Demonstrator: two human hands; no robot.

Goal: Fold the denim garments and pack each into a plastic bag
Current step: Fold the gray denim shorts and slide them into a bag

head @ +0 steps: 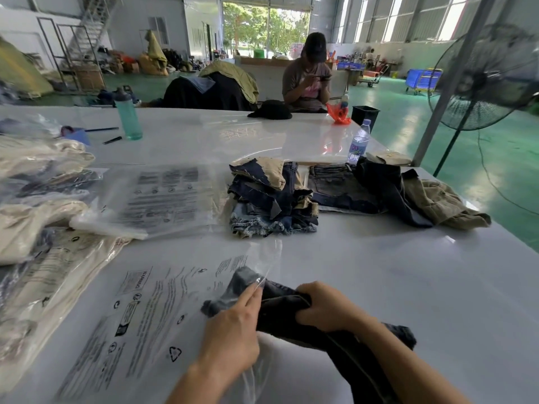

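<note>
Nearest, the left hand [233, 330] pinches the open edge of a printed plastic bag [140, 322] while the right hand [326, 306] grips a folded dark denim garment [280, 312], its end partly inside. Beyond, a stack of folded denim [269, 196] sits mid-table [379, 272].

Left hand [233, 330] pinches the open edge of a clear plastic bag [140, 319] lying flat on the white table [393, 272]. Right hand [326, 307] grips a folded dark denim garment [280, 313] — its leading end sits inside the bag mouth. Behind: stack of folded denim [271, 199], loose garments [408, 193] to its right, spare bags [163, 196] to its left. Packed bags [38, 228] at far left. Teal bottle [127, 115] and water bottle [359, 142] further back — seated person [309, 74] at the far edge.
</note>
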